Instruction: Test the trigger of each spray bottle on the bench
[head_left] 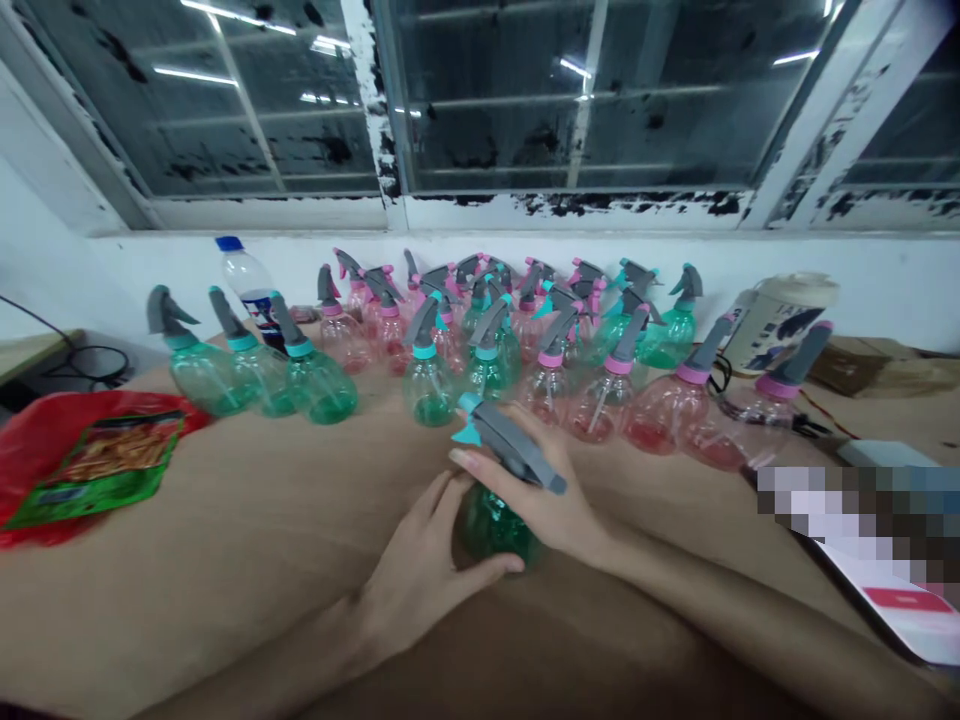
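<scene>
A green spray bottle (499, 525) with a grey and turquoise trigger head (510, 445) stands near the front of the brown table. My left hand (424, 560) curls round the lower left side of its body, thumb across the front. Around the neck, just under the spray head, wraps my right hand (551, 490), which hides the collar. Just beyond my hands stands a row of spray bottles: green ones (429, 390) with turquoise collars and pink ones (546, 385) with pink collars.
More spray bottles crowd towards the wall, with several green ones (322, 385) at the left. A cola bottle (255, 290) stands behind them. At left lies a red bag with a snack packet (112, 455). To the right are a white canister (784, 320) and a phone (877, 560).
</scene>
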